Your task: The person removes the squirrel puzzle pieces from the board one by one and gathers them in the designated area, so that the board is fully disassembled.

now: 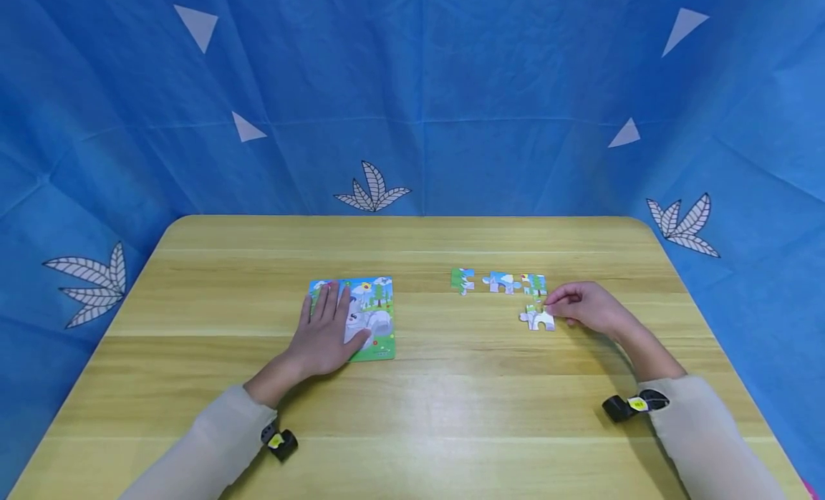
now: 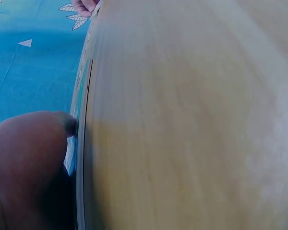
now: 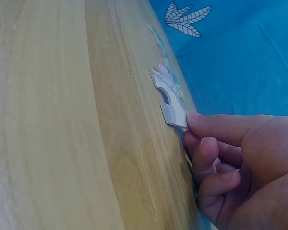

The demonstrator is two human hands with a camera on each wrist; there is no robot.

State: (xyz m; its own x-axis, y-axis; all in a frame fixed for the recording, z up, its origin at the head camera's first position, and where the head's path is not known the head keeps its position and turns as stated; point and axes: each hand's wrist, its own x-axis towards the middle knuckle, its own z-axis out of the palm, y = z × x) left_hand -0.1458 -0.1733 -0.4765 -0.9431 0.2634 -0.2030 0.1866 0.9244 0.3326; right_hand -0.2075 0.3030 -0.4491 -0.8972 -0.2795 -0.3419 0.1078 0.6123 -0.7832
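My left hand (image 1: 324, 335) lies flat with spread fingers on a square picture puzzle board (image 1: 380, 324), covering much of its left half. The board shows a grey animal, trees and a yellow flower on green and blue. On the right, my right hand (image 1: 589, 308) pinches the edge of a jigsaw piece (image 1: 538, 318) between thumb and finger. In the right wrist view this puzzle piece (image 3: 172, 103) shows a pale, greyish face with a round notch. A green-and-blue piece (image 1: 535, 281) lies just beyond it, overlapping it in the head view.
Left of the held piece, a blue-and-white jigsaw piece (image 1: 503, 282) and a green jigsaw piece (image 1: 461, 279) lie on the wooden table (image 1: 438, 400). A blue cloth (image 1: 412, 92) with leaf and triangle prints hangs behind the table and along its sides.
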